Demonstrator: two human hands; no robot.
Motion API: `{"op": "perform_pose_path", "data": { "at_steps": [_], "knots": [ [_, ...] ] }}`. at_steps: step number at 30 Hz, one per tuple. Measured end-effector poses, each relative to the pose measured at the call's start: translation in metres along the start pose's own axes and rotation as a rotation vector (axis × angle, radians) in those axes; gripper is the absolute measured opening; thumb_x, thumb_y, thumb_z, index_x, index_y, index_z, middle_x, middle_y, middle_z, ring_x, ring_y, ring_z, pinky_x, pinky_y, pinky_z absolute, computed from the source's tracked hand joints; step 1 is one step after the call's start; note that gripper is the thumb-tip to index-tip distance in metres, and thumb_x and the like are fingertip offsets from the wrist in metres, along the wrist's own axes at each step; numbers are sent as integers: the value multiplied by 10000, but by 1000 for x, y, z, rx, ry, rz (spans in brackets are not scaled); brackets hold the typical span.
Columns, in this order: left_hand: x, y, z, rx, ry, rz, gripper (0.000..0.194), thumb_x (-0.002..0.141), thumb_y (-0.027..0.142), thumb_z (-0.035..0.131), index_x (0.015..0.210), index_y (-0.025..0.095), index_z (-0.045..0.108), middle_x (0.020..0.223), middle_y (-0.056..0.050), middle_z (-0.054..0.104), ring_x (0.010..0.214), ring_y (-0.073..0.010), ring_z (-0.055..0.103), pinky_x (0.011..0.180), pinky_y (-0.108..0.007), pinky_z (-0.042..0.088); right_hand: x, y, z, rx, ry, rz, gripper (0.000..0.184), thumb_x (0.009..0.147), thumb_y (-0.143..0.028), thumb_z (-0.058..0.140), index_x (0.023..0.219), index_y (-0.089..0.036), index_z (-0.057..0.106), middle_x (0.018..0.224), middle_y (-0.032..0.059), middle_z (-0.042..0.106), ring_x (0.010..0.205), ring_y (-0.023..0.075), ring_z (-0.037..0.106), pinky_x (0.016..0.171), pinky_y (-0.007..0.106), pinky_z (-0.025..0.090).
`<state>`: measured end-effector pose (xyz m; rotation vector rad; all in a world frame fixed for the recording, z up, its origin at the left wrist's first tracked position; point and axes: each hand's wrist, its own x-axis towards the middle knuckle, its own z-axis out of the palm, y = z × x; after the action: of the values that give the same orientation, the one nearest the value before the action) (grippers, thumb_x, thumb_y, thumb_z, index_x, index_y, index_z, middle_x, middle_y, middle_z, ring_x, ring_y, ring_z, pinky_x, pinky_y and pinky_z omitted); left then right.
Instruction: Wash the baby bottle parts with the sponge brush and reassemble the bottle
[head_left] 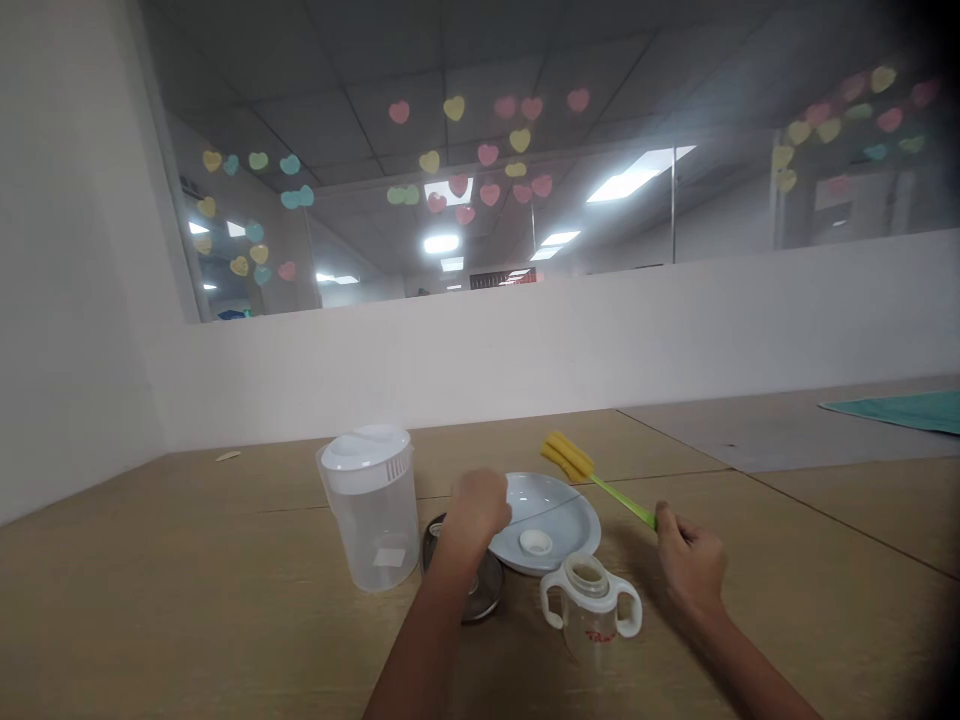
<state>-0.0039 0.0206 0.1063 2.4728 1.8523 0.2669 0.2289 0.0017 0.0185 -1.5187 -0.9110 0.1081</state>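
My right hand [688, 565] is closed round the green handle of a bottle brush [592, 478], whose yellow sponge head points up and left over a pale blue plate [559, 505]. A small white cap [535, 542] lies on that plate. My left hand [476, 505] is curled in a fist at the plate's left rim, above a dark round lid [487, 590]; what it holds is hidden. A clear two-handled sippy cup [591, 600] without a lid stands in front of the plate, between my forearms.
A clear plastic pitcher [373, 520] with a white lid stands left of my left hand on the wooden table [187, 600]. A teal cloth [900, 410] lies far right. A low white wall [525, 350] with glass above runs behind the table.
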Motion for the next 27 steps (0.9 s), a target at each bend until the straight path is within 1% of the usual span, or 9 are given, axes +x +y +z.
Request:
{"op": "perform_pose_path", "data": {
  "at_steps": [4, 9, 13, 16, 18, 20, 22, 25, 27],
  "knots": [
    [9, 16, 24, -61, -15, 111, 346, 857, 303, 395, 996, 148, 671, 1061, -162, 639, 1007, -265, 586, 850, -360, 437, 1, -4, -2, 2, 21, 65, 330, 704, -434, 374, 472, -246, 234, 407, -48, 195, 494, 117, 270, 435, 264, 233],
    [25, 5, 60, -162, -102, 148, 330, 728, 350, 607, 1023, 216, 666, 1060, -95, 656, 979, -242, 598, 806, -313, 459, 0, -5, -3, 9, 20, 48, 331, 702, -441, 375, 468, -246, 248, 399, -48, 204, 485, 123, 286, 434, 265, 252],
    [33, -6, 71, -238, -99, 155, 310, 628, 316, 695, 919, 208, 689, 922, -59, 688, 862, -212, 624, 722, -272, 478, 0, -1, -1, 10, 8, 49, 337, 702, -457, 379, 478, -239, 253, 418, -50, 214, 488, 115, 282, 442, 256, 256],
    [36, -6, 71, -291, -52, 149, 246, 596, 146, 668, 838, 182, 695, 858, -55, 687, 842, -201, 623, 746, -272, 474, 0, -2, -1, 12, 12, 30, 343, 702, -471, 379, 476, -237, 271, 419, -49, 220, 485, 119, 290, 440, 259, 260],
    [37, -5, 66, -350, 1, 144, 253, 626, 103, 610, 855, 174, 691, 864, -53, 684, 855, -188, 620, 782, -272, 468, 0, -3, -2, 7, 16, 37, 345, 705, -469, 374, 474, -239, 260, 416, -48, 218, 479, 117, 280, 437, 264, 253],
    [38, -5, 58, -433, 61, 133, 277, 694, 124, 552, 940, 168, 672, 910, -51, 676, 832, -165, 624, 769, -258, 479, 0, -4, -2, 0, 17, 55, 341, 708, -459, 369, 476, -241, 246, 414, -48, 215, 475, 114, 269, 433, 264, 244],
    [39, -4, 48, -533, 107, 122, 301, 772, 167, 485, 1035, 157, 631, 987, -54, 656, 746, -135, 632, 665, -228, 504, 0, -5, -3, -4, 15, 51, 340, 711, -457, 362, 477, -240, 246, 415, -46, 218, 478, 114, 272, 430, 261, 246],
    [36, 1, 31, -680, 148, 127, 324, 854, 218, 389, 1108, 133, 572, 1084, -67, 615, 674, -102, 632, 516, -181, 497, -1, -3, -3, -26, -21, -11, 359, 709, -483, 360, 471, -228, 276, 436, -38, 241, 489, 119, 301, 433, 248, 261],
    [33, 7, 22, -758, 161, 145, 331, 883, 249, 360, 1111, 124, 564, 1090, -69, 611, 705, -102, 636, 511, -168, 500, -3, -2, -2, -66, -60, -72, 384, 707, -508, 365, 461, -215, 330, 462, -32, 256, 490, 120, 332, 443, 234, 271]
  ]
}}
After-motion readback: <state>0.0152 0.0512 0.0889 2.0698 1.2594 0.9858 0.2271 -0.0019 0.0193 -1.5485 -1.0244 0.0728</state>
